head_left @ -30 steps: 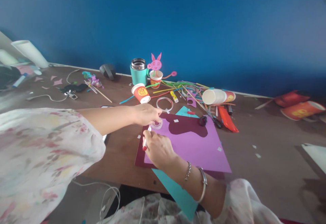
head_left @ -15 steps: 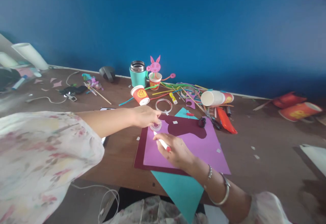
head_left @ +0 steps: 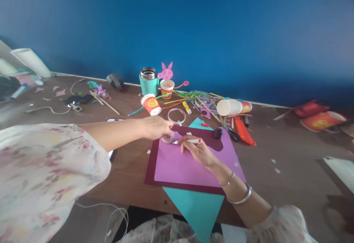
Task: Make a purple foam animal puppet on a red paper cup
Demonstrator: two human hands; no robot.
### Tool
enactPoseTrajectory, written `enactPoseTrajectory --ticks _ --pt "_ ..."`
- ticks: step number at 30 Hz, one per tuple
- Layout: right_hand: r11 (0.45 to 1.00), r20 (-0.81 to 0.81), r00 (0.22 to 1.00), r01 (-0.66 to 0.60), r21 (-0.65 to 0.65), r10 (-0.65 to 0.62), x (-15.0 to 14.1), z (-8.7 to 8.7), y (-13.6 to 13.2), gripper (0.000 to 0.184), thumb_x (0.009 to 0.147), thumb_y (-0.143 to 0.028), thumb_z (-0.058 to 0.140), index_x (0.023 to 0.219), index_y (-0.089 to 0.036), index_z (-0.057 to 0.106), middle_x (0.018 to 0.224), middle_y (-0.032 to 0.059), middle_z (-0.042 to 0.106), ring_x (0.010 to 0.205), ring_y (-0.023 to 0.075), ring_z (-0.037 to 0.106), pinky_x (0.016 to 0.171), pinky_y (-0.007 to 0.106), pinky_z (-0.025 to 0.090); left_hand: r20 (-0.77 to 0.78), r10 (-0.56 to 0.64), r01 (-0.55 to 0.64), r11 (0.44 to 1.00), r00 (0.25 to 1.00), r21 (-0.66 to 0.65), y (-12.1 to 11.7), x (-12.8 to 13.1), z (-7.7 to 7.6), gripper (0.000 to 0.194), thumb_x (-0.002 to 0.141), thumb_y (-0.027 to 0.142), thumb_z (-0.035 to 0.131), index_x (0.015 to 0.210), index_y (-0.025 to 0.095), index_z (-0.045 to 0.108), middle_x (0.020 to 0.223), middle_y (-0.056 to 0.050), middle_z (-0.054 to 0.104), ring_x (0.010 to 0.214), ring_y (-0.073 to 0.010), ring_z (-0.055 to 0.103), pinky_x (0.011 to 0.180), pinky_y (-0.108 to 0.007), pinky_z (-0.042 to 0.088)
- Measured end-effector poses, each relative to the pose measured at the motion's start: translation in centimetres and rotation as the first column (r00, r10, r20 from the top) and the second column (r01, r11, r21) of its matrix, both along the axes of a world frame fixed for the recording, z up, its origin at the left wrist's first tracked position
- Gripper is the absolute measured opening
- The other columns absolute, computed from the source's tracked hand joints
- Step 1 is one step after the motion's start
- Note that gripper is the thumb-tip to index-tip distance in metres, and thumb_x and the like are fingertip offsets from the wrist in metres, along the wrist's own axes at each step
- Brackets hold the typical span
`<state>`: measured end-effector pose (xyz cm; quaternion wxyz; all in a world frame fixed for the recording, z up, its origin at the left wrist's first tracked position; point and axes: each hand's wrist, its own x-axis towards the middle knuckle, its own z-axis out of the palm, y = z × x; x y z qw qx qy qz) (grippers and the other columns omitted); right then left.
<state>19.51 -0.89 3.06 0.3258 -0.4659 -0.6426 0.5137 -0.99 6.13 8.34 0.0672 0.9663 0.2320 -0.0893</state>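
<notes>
My left hand (head_left: 157, 127) reaches across from the left, its fingers closed on the top of a small roll of tape (head_left: 167, 139) that lies flat on a purple sheet of paper (head_left: 177, 165). In my right hand (head_left: 198, 151) is a white marker (head_left: 193, 141) with a red end. Its tip points left and meets, or nearly meets, the right side of the roll. Under the purple sheet, which has a piece cut out along its upper edge, lies a dark maroon sheet (head_left: 149, 173).
Behind the paper are a larger tape ring (head_left: 177, 115), a tipped paper cup (head_left: 151, 104), a turquoise mug (head_left: 148, 82) and a pink rabbit figure (head_left: 167, 73) in a cup. Scissors (head_left: 233, 135) and a red pouch (head_left: 245, 130) lie right. Turquoise paper (head_left: 197, 208) overhangs the front edge.
My right hand has swung the marker from the front of the small tape roll round to its right side, moving up and right. My left hand stays at the roll.
</notes>
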Motion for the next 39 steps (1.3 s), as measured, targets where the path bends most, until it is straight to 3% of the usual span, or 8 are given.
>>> enactPoseTrajectory --ticks 9,13,16,21,27,31,35,39 --pt "0.991 -0.201 0.975 0.074 -0.113 -0.095 0.5 -0.6 0.5 0.020 0.079 -0.030 0.051 0.074 -0.018 0.065 0.058 0.0006 0.059 0.061 0.0156 0.052 0.061 0.030 0.038 -0.039 0.030 -0.029 1.000 0.999 0.010 -0.3 -0.1 0.3 0.029 0.086 0.019 0.043 0.099 0.027 0.068 0.097 -0.003 0.059 0.065 -0.0137 0.057 0.050 -0.026 0.032" --pt "0.953 -0.438 0.862 0.150 -0.262 -0.256 1.3 -1.4 0.9 0.015 0.076 -0.028 0.053 0.077 -0.018 0.064 0.057 -0.0007 0.057 0.058 0.0142 0.050 0.059 0.028 0.036 0.042 0.169 -0.169 0.986 0.985 -0.005 -1.4 -0.2 0.0 0.029 0.083 0.027 0.047 0.106 0.032 0.064 0.115 -0.004 0.054 0.079 -0.0175 0.061 0.056 -0.025 0.041" --pt "0.943 -0.520 0.800 0.167 -0.286 -0.300 1.7 -1.9 1.2 0.013 0.076 -0.028 0.054 0.077 -0.019 0.064 0.055 -0.0020 0.054 0.059 0.0140 0.049 0.060 0.028 0.036 0.063 0.313 -0.309 0.949 0.948 -0.065 -2.7 0.0 -0.9 0.040 0.077 0.042 0.056 0.116 0.029 0.056 0.118 -0.004 0.055 0.086 -0.0220 0.063 0.066 -0.029 0.048" --pt "0.922 -0.585 0.732 0.155 -0.355 -0.348 1.9 -1.9 1.4 0.014 0.074 -0.027 0.054 0.076 -0.018 0.064 0.051 -0.0027 0.052 0.057 0.0145 0.049 0.061 0.028 0.036 0.186 0.543 -0.525 0.840 0.819 -0.140 -4.8 1.1 -2.5 0.034 0.079 0.029 0.053 0.113 0.028 0.049 0.114 -0.001 0.059 0.088 -0.0210 0.064 0.069 -0.030 0.050" --pt "0.903 -0.612 0.691 0.143 -0.406 -0.385 2.0 -1.8 1.5 0.011 0.071 -0.025 0.056 0.074 -0.018 0.064 0.049 -0.0032 0.052 0.056 0.0148 0.049 0.061 0.028 0.036 0.339 0.643 -0.580 0.766 0.687 -0.278 -5.8 2.4 -4.0 0.032 0.079 0.035 0.059 0.108 0.026 0.050 0.113 -0.001 0.058 0.097 -0.0203 0.062 0.079 -0.032 0.049" --pt "0.902 -0.621 0.685 0.126 -0.412 -0.380 2.0 -1.7 1.5 0.010 0.072 -0.025 0.057 0.074 -0.017 0.064 0.049 -0.0030 0.052 0.057 0.0146 0.049 0.063 0.028 0.036 0.347 0.651 -0.549 0.757 0.675 -0.355 -5.9 2.8 -4.3 0.046 0.072 0.045 0.066 0.111 0.027 0.049 0.118 -0.002 0.057 0.102 -0.0221 0.059 0.083 -0.035 0.048" --pt "0.895 -0.630 0.672 0.116 -0.430 -0.390 2.0 -1.8 1.5 0.010 0.072 -0.025 0.057 0.074 -0.018 0.063 0.049 -0.0031 0.052 0.057 0.0145 0.049 0.063 0.028 0.035 0.349 0.731 -0.636 0.682 0.586 -0.361 -5.9 3.1 -4.5 0.062 0.070 0.053 0.065 0.120 0.024 0.042 0.122 -0.007 0.055 0.106 -0.0264 0.058 0.084 -0.040 0.048" --pt "0.891 -0.656 0.642 0.098 -0.444 -0.397 2.1 -1.8 1.5 0.009 0.073 -0.024 0.057 0.074 -0.017 0.063 0.050 -0.0034 0.051 0.057 0.0133 0.047 0.063 0.027 0.035 0.329 0.739 -0.660 0.673 0.588 -0.334 -5.9 3.3 -4.9 0.051 0.076 0.046 0.060 0.119 0.021 0.047 0.120 -0.007 0.054 0.099 -0.0245 0.061 0.080 -0.036 0.050"
